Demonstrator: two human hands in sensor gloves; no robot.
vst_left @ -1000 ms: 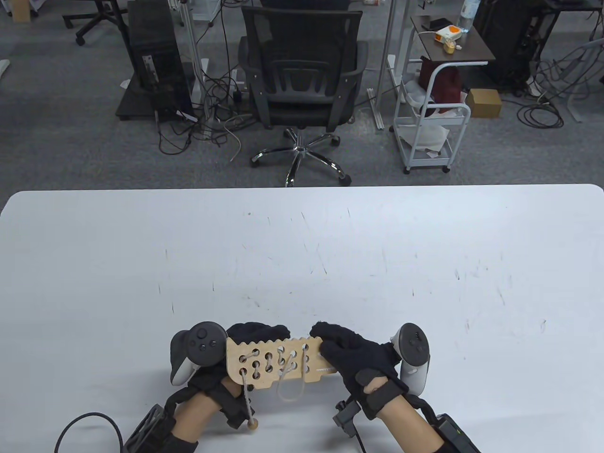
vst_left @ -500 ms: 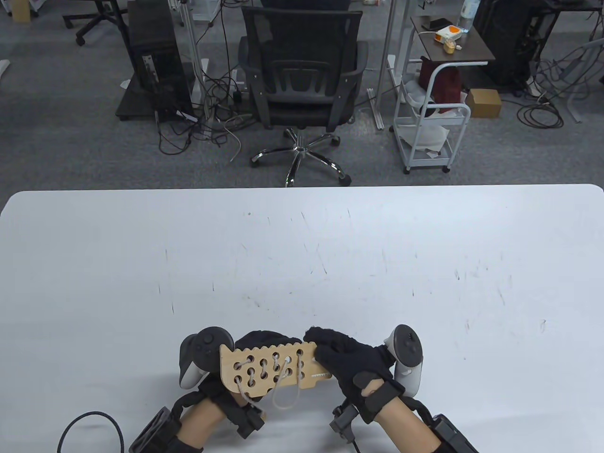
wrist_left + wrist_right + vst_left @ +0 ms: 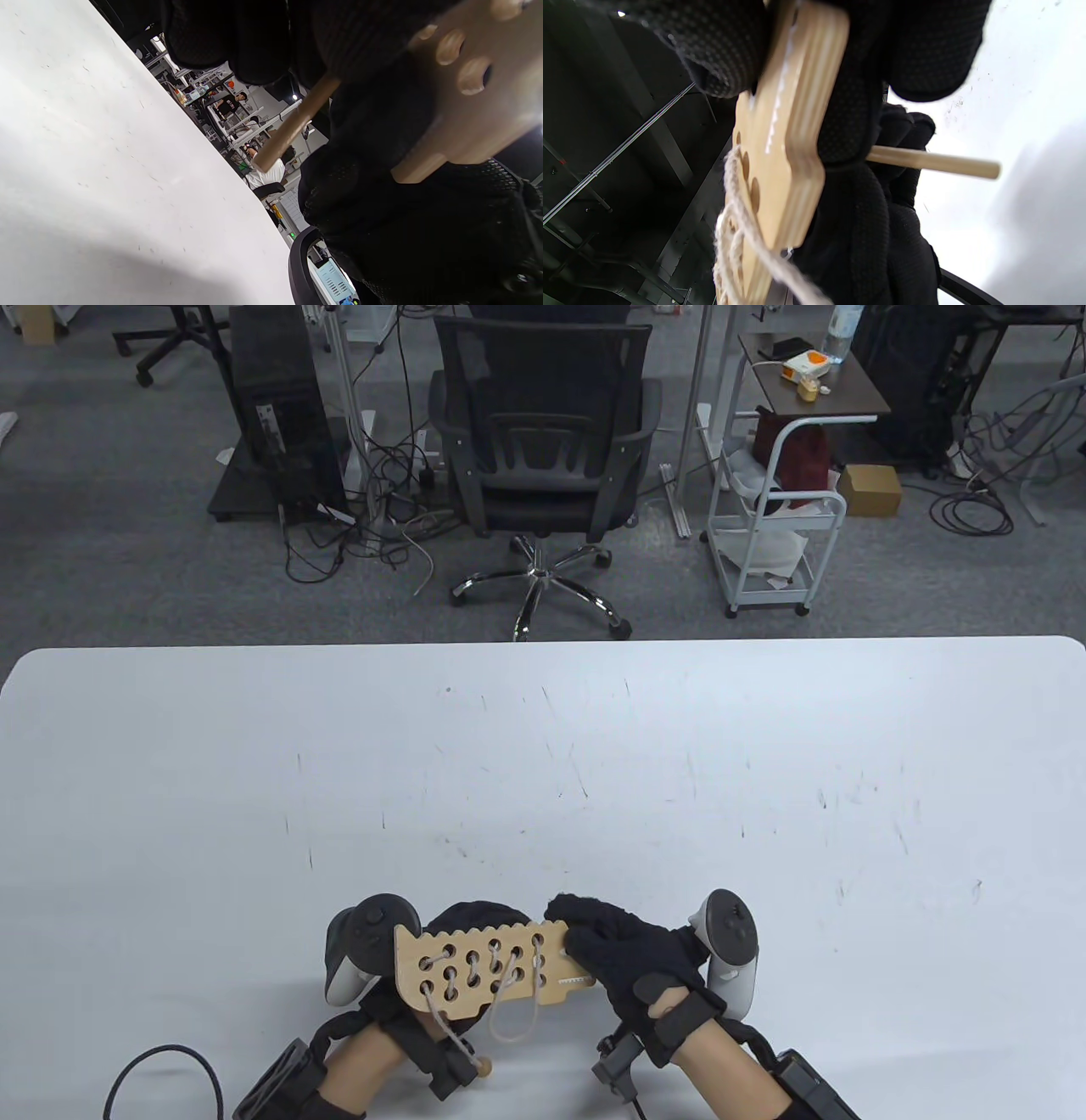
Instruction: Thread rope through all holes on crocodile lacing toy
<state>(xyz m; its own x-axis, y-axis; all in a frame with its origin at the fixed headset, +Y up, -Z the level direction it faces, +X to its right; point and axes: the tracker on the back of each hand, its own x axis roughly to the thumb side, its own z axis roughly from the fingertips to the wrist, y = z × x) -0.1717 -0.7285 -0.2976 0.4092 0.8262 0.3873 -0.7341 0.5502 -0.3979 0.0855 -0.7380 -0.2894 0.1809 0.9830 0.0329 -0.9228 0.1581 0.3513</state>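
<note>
The wooden crocodile board (image 3: 462, 976) is held just above the table's near edge. A white rope (image 3: 513, 1018) is laced through several of its holes; one loop hangs below it, and the end with the wooden bead (image 3: 484, 1065) dangles by my left wrist. My right hand (image 3: 594, 937) grips the board's right end (image 3: 789, 140), thumb on the front and fingers behind. My left hand (image 3: 475, 918) reaches behind the board (image 3: 488, 106) and pinches the wooden needle (image 3: 292, 125), which sticks out at the back (image 3: 933, 163).
The white table (image 3: 543, 746) stretches away beyond the hands. A black cable (image 3: 161, 1069) curls at the near left edge. An office chair (image 3: 543, 449) and a white cart (image 3: 776, 517) stand on the floor past the far edge.
The board shifted slightly left and toward me with both hands. The bead end swung and now hangs beside my left wrist.
</note>
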